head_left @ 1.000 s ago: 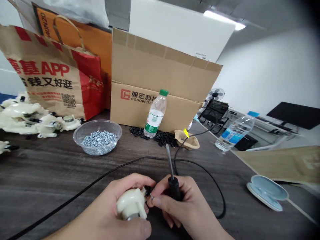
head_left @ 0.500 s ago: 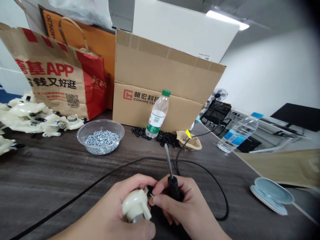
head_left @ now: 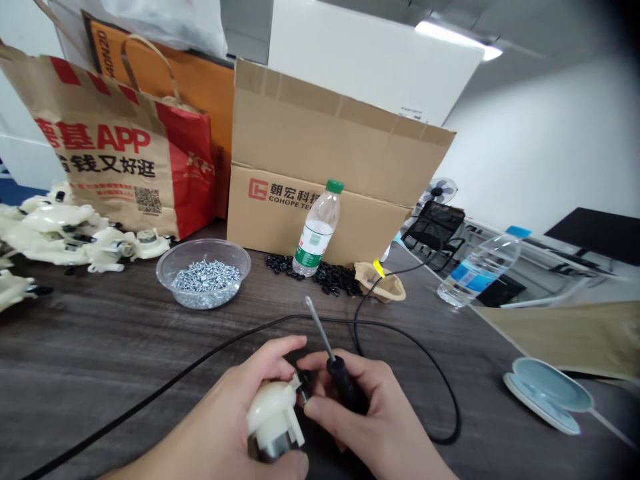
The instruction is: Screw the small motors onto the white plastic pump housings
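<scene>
Left fingers (head_left: 277, 348): curled round a cream housing (head_left: 270, 408), index poking out
Housing: over the bench (head_left: 125, 333), black bit (head_left: 305, 380) and tiny screw (head_left: 303, 396) at its right
Right fingers (head_left: 323, 409): wrapped round a screwdriver (head_left: 340, 373), can't tell if they're pinching that screw too

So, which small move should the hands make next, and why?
Probably the right hand should set the small screw into the black piece: it holds the screw close beside that piece, the left hand grips the cream part, and the screwdriver points up and away, so it seems not ready for driving.
</scene>
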`<act>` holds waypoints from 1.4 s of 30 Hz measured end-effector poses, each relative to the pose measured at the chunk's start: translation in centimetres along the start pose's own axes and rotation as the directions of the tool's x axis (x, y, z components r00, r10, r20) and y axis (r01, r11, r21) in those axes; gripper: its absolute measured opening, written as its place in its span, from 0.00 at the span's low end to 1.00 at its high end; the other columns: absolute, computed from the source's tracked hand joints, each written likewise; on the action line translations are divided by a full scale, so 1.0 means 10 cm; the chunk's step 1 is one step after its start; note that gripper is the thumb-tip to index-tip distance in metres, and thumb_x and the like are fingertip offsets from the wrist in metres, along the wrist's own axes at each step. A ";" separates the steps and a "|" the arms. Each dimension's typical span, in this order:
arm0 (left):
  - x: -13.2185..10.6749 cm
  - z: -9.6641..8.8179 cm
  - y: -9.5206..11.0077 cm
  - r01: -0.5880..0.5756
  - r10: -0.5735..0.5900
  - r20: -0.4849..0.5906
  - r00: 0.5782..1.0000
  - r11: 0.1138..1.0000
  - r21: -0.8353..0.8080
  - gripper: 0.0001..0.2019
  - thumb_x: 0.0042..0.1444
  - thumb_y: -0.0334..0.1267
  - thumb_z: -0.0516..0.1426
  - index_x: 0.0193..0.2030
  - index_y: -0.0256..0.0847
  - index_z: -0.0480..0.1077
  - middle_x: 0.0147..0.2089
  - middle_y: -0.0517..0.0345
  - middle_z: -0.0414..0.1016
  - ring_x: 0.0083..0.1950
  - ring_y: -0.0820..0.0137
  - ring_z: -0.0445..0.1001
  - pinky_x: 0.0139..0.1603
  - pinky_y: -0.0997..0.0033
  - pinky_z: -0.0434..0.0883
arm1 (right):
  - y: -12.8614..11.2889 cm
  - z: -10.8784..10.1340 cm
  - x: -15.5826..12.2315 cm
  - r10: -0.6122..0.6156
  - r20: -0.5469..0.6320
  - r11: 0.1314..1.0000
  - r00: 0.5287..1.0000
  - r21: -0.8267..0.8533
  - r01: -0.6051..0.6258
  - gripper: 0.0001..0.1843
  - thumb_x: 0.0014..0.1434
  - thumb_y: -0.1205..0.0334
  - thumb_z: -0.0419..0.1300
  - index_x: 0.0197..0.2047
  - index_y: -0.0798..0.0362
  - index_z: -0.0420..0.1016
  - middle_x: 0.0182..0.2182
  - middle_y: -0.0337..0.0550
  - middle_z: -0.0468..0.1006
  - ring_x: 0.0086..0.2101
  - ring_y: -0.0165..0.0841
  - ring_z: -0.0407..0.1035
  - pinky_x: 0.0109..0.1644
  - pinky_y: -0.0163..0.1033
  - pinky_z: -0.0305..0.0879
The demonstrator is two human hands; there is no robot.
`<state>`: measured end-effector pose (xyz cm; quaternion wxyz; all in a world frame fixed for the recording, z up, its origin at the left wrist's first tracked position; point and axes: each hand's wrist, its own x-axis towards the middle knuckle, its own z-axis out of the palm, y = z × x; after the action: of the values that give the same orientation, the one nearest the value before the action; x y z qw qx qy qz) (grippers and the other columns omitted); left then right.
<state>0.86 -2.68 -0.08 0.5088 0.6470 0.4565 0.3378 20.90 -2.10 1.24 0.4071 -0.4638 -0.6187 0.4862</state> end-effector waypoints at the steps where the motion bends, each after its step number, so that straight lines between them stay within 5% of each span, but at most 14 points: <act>1: 0.01 -0.01 -0.04 -0.029 0.028 0.015 0.999 0.999 0.022 0.43 0.41 0.31 0.63 0.68 0.52 0.63 0.60 0.54 0.74 0.57 0.59 0.74 0.61 0.62 0.70 | -0.03 0.00 -0.01 -0.015 0.015 1.000 1.000 -0.020 0.015 0.09 0.55 0.61 0.71 0.41 0.49 0.85 0.24 0.33 0.72 0.23 0.26 0.61 0.30 0.33 0.66; 6: 0.10 -0.06 -0.16 -0.213 0.204 0.190 0.960 0.977 0.023 0.51 0.39 0.28 0.61 0.73 0.53 0.51 0.50 0.58 0.78 0.42 0.66 0.78 0.48 0.69 0.75 | -0.17 -0.02 -0.05 -0.042 0.041 0.989 0.998 -0.143 0.047 0.11 0.53 0.63 0.70 0.41 0.47 0.87 0.29 0.38 0.79 0.31 0.33 0.70 0.37 0.36 0.68; 11: 0.08 -0.10 -0.09 -0.080 0.069 0.233 0.970 0.996 0.041 0.57 0.39 0.27 0.60 0.76 0.54 0.39 0.54 0.56 0.78 0.32 0.72 0.76 0.32 0.77 0.72 | -0.24 -0.05 -0.03 -0.145 0.148 0.948 0.978 -0.262 0.180 0.06 0.55 0.65 0.69 0.37 0.48 0.87 0.28 0.39 0.78 0.30 0.33 0.70 0.36 0.36 0.64; 14: 0.05 -0.11 -0.02 -0.091 0.074 0.233 0.970 0.994 0.066 0.58 0.37 0.26 0.60 0.76 0.51 0.40 0.53 0.54 0.79 0.46 0.63 0.79 0.48 0.67 0.76 | -0.26 -0.04 -0.02 -0.148 0.164 0.941 0.975 -0.279 0.190 0.06 0.55 0.66 0.70 0.37 0.48 0.86 0.28 0.38 0.78 0.30 0.34 0.71 0.36 0.36 0.64; 17: 0.03 -0.12 -0.01 -0.132 0.120 0.202 0.972 0.990 0.044 0.55 0.40 0.28 0.62 0.76 0.50 0.44 0.65 0.46 0.73 0.65 0.55 0.70 0.66 0.54 0.68 | -0.26 -0.01 -0.04 -0.163 0.145 0.948 0.976 -0.249 0.195 0.10 0.54 0.67 0.71 0.40 0.46 0.86 0.33 0.40 0.82 0.35 0.36 0.74 0.42 0.37 0.67; 19: 0.03 -0.13 -0.03 -0.159 0.143 0.213 0.967 0.985 0.061 0.55 0.41 0.29 0.63 0.76 0.50 0.43 0.70 0.44 0.67 0.69 0.53 0.66 0.70 0.49 0.62 | -0.24 0.01 -0.07 -0.176 0.139 0.954 0.974 -0.222 0.204 0.13 0.55 0.68 0.71 0.44 0.45 0.86 0.40 0.42 0.85 0.40 0.39 0.77 0.49 0.39 0.68; 23: 0.07 -0.15 -0.07 -0.193 0.159 0.257 0.953 0.975 0.114 0.57 0.39 0.27 0.61 0.76 0.50 0.39 0.64 0.48 0.71 0.65 0.55 0.70 0.70 0.48 0.63 | -0.18 -0.02 -0.12 -0.198 0.110 0.941 0.974 -0.255 0.220 0.14 0.59 0.62 0.70 0.49 0.43 0.85 0.47 0.45 0.85 0.48 0.43 0.77 0.58 0.44 0.67; 29: 0.08 -0.15 -0.05 -0.183 0.143 0.235 0.961 0.970 0.161 0.56 0.38 0.26 0.60 0.76 0.52 0.42 0.60 0.51 0.75 0.60 0.58 0.74 0.65 0.56 0.69 | -0.13 -0.08 -0.12 -0.236 0.170 0.895 0.957 -0.345 0.282 0.14 0.64 0.55 0.67 0.53 0.45 0.83 0.44 0.46 0.85 0.45 0.41 0.78 0.53 0.41 0.72; 42: 0.02 -0.16 -0.07 -0.173 0.137 0.205 0.969 0.971 0.166 0.51 0.42 0.28 0.61 0.74 0.54 0.48 0.61 0.55 0.74 0.59 0.59 0.75 0.64 0.57 0.71 | -0.15 -0.02 -0.11 -0.313 0.237 0.879 0.920 -0.295 0.375 0.11 0.65 0.64 0.65 0.50 0.48 0.81 0.41 0.42 0.84 0.43 0.36 0.78 0.50 0.35 0.70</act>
<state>-0.66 -1.90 -0.32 0.4610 0.7541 0.3821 0.2696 21.10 -3.30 2.73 0.3444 -0.3619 -0.7993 0.3341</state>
